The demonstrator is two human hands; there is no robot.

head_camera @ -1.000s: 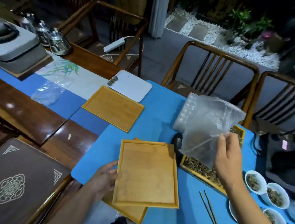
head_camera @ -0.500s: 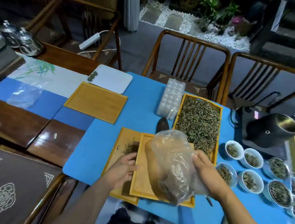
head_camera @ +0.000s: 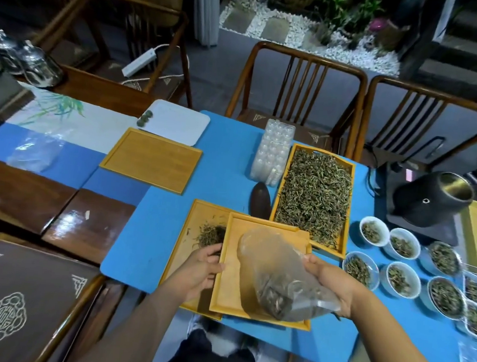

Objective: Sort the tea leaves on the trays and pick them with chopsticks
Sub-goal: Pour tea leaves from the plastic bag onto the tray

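Two hands at stacked bamboo trays
Right hand [head_camera: 334, 285] grips a plastic bag [head_camera: 278, 281] of tea; left hand [head_camera: 196, 271] holds the upper tray's [head_camera: 231, 289] edge.

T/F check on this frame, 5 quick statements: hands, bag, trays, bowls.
1. The right hand holds a clear plastic bag with tea leaves in it. True.
2. The bag is held over the big tray full of tea leaves. False: it is over the near, empty bamboo tray.
3. The left hand grips the left edge of that near tray. True.
4. The tray under the near one holds nothing. False: a small heap of tea leaves lies on it.
5. The white bowls on the right are empty. False: each one that shows clearly holds tea leaves.
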